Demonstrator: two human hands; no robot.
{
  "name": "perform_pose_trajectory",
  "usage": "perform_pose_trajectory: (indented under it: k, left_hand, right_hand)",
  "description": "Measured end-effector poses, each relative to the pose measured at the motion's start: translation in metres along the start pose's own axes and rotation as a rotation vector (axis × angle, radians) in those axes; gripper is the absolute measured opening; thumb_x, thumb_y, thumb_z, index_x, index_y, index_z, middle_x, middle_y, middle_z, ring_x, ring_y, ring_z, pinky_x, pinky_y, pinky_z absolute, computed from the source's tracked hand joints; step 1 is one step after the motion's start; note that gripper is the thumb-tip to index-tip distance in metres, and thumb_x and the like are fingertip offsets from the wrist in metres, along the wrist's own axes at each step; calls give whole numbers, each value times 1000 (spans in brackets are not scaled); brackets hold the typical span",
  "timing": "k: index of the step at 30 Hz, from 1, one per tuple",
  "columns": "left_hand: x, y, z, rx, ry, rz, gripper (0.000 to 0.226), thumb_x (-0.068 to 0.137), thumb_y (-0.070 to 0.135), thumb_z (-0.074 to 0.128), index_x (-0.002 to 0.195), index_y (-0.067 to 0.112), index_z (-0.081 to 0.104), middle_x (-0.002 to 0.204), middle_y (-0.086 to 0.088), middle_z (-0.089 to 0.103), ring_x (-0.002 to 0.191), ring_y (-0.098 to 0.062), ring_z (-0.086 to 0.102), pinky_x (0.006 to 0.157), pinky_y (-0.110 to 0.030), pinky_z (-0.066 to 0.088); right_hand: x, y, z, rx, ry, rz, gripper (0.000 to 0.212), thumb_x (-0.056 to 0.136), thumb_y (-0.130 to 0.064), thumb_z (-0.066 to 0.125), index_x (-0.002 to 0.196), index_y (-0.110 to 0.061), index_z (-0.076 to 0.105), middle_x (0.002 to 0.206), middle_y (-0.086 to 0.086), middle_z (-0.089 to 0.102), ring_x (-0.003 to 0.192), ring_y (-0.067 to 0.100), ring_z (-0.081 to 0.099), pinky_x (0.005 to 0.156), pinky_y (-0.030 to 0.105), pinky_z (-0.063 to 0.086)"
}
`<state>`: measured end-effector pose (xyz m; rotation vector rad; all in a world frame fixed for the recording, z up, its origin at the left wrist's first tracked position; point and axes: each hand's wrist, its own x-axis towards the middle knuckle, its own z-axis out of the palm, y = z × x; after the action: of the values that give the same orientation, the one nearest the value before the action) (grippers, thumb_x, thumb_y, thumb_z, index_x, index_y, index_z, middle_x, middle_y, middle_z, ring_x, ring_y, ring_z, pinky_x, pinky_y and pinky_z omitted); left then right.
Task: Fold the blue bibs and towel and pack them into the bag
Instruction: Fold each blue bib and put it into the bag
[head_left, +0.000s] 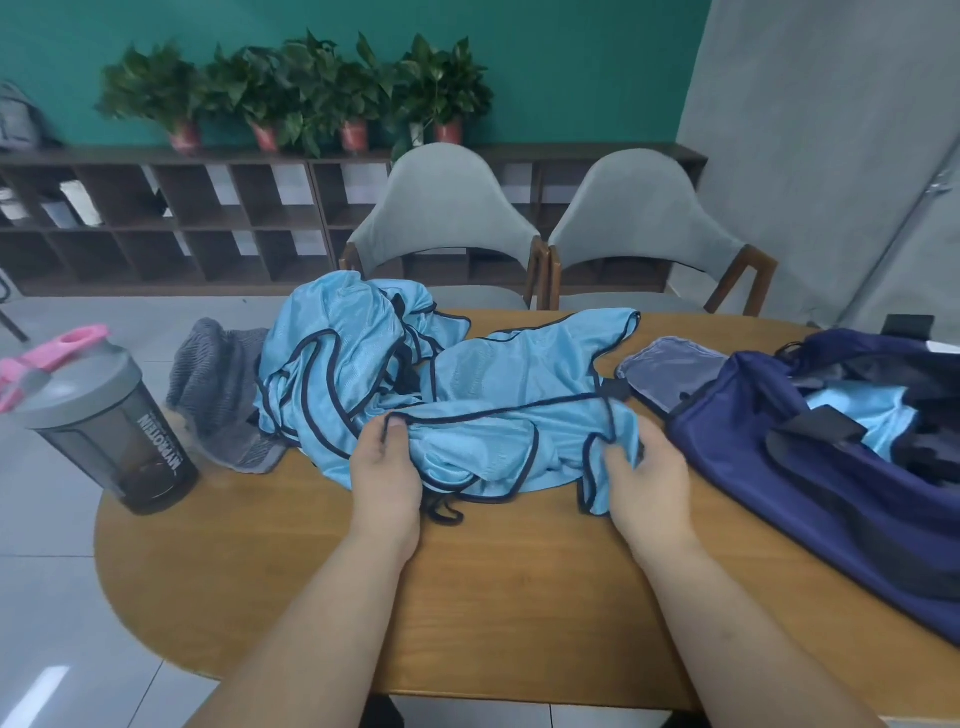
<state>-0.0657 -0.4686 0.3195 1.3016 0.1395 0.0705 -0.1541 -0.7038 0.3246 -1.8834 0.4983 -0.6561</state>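
The left grip (387, 467) and right grip (649, 473) each pinch the edge of a light-blue, dark-trimmed mesh bib (498, 384) — apparently pulling it taut for folding — left of the open navy fabric bag (769, 478).

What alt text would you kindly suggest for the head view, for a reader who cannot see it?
A left hand and right hand grip a light blue bib on a wooden table, beside crumpled bibs. An open navy bag lies at right, a grey towel and bottle at left.
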Motion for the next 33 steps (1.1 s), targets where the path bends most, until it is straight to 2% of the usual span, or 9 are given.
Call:
perform_pose_trajectory:
  k: [3, 10, 14, 16, 19, 22, 25, 30, 33]
  left_hand:
    - [2, -2, -2, -79, 27, -3, 32, 101, 50, 54, 97, 20, 62, 103, -2, 62, 100, -23, 59, 106, -49, 49]
    - [3, -2, -2, -159, 15, -26, 30, 108, 43, 53, 106, 15, 64, 110, -7, 66, 105, -25, 63, 115, -58, 44]
    - [1, 1, -1, -89, 5, -25, 40, 106, 46, 58, 114, 8, 66, 119, -17, 73, 110, -27, 70, 109, -55, 52]
    - [-1, 2, 1, -23, -23, -4, 37, 104, 46, 61, 112, 10, 66, 113, -21, 72, 103, -29, 71, 103, -54, 56]
    - [-2, 2, 4, 40, -57, 27, 21, 105, 33, 65, 111, 14, 69, 110, -15, 75, 105, -29, 74, 98, -51, 59]
    - [0, 0, 3, 21, -66, 14, 14, 105, 25, 65, 117, 17, 70, 115, -7, 77, 110, -27, 73, 102, -50, 58]
    - [2, -2, 1, -35, -12, 7, 17, 108, 20, 58, 120, 20, 69, 119, -3, 76, 112, -24, 72, 104, -48, 56]
    - [4, -3, 3, -70, 99, 22, 16, 109, 20, 53, 114, 21, 68, 108, -6, 72, 99, -23, 66, 99, -46, 56]
    - [7, -6, 2, -124, 147, 28, 22, 109, 16, 51, 122, 22, 68, 117, -6, 74, 104, -23, 71, 96, -39, 57]
  right_hand:
    - [1, -1, -8, 388, 175, 161, 37, 105, -5, 53, 113, -37, 71, 100, -12, 76, 86, 11, 70, 79, 32, 56]
    - [0, -8, -8, 498, 221, 208, 27, 107, -14, 49, 115, -34, 65, 80, -16, 71, 67, 6, 59, 71, 36, 48]
    - [-13, -12, -1, 81, -15, -104, 20, 98, -37, 66, 106, -36, 47, 108, -12, 67, 90, 1, 62, 81, 35, 45]
    - [-19, -13, 7, -237, -162, -290, 46, 84, -66, 73, 104, -36, 46, 128, -16, 57, 115, 2, 56, 90, 34, 45]
    - [-20, -12, 21, -630, -238, -432, 73, 70, -93, 62, 107, -33, 46, 125, -13, 49, 115, 12, 51, 94, 37, 46]
    - [-15, -7, 27, -750, -185, -434, 45, 83, -64, 71, 104, -30, 51, 115, -10, 48, 107, 17, 53, 86, 36, 47]
    - [-9, -7, 16, -500, -29, -226, 23, 86, -22, 74, 100, -26, 56, 101, -10, 54, 92, 18, 57, 74, 32, 43]
    - [-5, -10, -3, -23, 367, 143, 18, 94, -3, 60, 100, -20, 60, 84, -8, 63, 71, -7, 58, 61, 6, 39]
    - [-3, -10, -4, 105, 518, 183, 25, 98, 0, 55, 108, -23, 62, 86, -17, 60, 77, 0, 58, 62, 0, 36]
